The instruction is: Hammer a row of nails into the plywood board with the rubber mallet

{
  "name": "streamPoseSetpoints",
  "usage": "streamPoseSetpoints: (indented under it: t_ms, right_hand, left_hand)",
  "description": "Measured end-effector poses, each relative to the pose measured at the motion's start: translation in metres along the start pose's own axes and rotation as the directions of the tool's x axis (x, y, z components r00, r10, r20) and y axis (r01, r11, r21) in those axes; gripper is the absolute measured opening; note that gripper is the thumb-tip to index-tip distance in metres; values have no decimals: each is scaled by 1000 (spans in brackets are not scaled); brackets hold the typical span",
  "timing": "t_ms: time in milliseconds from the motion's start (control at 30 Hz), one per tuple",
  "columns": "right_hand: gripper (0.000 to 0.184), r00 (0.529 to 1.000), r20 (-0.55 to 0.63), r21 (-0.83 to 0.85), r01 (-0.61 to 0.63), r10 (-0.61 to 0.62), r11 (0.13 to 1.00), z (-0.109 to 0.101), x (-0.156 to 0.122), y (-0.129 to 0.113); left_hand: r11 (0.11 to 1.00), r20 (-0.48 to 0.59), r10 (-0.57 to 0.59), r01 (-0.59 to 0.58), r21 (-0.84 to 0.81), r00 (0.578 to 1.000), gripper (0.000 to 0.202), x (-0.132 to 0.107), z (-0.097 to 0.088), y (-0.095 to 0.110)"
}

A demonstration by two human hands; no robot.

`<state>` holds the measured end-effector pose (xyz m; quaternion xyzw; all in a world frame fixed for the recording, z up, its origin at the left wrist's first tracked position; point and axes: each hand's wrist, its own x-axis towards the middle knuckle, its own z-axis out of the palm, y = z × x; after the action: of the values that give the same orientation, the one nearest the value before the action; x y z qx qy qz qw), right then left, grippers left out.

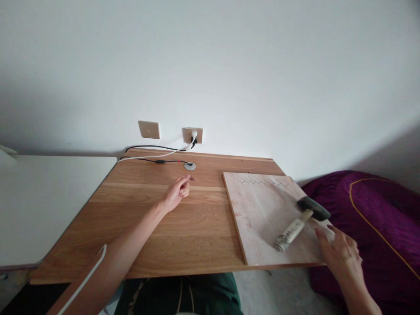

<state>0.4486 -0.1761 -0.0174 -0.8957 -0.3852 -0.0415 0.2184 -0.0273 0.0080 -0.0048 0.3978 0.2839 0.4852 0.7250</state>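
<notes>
My left hand (178,192) is raised over the middle of the wooden desk, fingers curled closed. Whether something small is pinched in it is hard to see. At the right, my right hand (341,249) grips the right edge of a pale wooden board (259,214), thumb on top and fingers at the outer side. A mallet with a black head (313,208) and a worn white-wrapped handle (289,235) lies slanted on this board, close to my right hand. Zigzag pencil-like lines run along the board's far edge.
The board lies on the right part of the wooden desk (157,236). Cables run from a wall socket (193,135) past a round cable grommet (189,166). A white tabletop (55,201) adjoins at left; a purple beanbag-like cushion (328,186) bulges at right.
</notes>
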Motion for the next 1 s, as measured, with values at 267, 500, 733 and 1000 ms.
streamPoseSetpoints:
  t_ms: [267, 500, 733, 1000]
  right_hand:
    - [71, 995, 33, -38, -90, 91, 995, -1, 4, -3]
    - [64, 992, -64, -82, -113, 107, 990, 5, -2, -14]
    - [68, 986, -11, -107, -166, 165, 980, 1, -2, -18]
    - [72, 983, 44, -89, -172, 176, 981, -6, -2, -25]
  left_hand:
    - [999, 28, -2, 1, 39, 1000, 31, -1, 3, 2]
    - [999, 31, -9, 8, 42, 999, 31, -4, -1, 3]
    - [994, 18, 8, -10, 108, 1000, 36, -5, -1, -1]
    - [982, 16, 1, -4, 187, 1000, 37, -5, -1, -3]
